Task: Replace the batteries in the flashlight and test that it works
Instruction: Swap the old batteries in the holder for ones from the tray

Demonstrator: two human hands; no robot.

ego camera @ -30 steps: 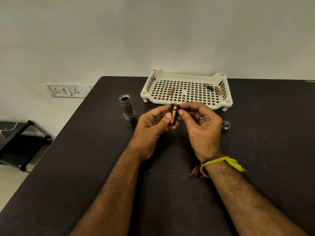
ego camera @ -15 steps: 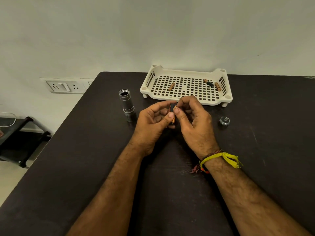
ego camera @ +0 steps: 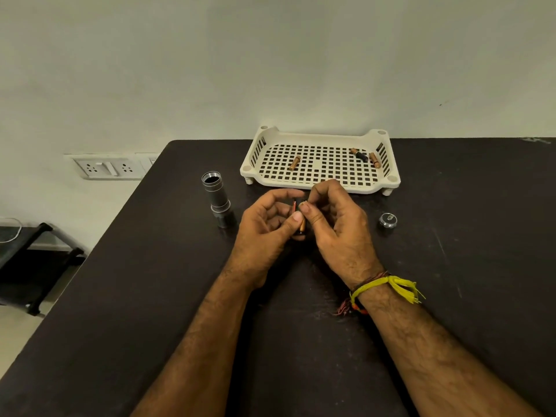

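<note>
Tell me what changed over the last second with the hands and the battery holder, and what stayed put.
Both hands, left hand and right hand, closed in around the battery holder; a second ago its black and copper side showed openly, now the fingers cover most of it. Both still grip it above the table. The flashlight body, end cap and the tray with its three batteries stayed in place.
</note>
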